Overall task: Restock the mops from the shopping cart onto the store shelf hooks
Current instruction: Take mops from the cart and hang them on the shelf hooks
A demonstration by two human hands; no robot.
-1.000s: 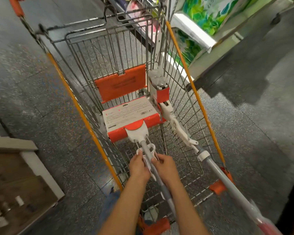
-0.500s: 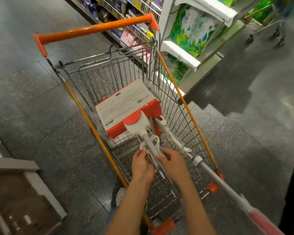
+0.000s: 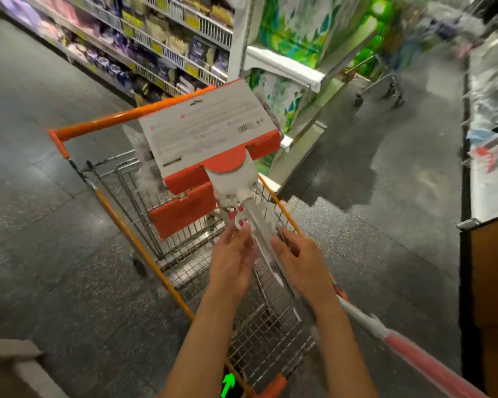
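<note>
Both forearms bare right up to the frame edge, left hand [image 3: 233, 259] and right hand [image 3: 302, 261] ungloved, no sleeves showing.

One view only — a wide-angle camera worn on the person's head, looking forward and steeply down. It sits close above both forearms, which enter from the bottom edge, with the shopping cart [image 3: 144, 248] directly below and ahead. Straight lines bow toward the edges (the lens distorts). Farther off, the shelf [image 3: 167, 53] runs across the upper left — the right side is blurred.
</note>
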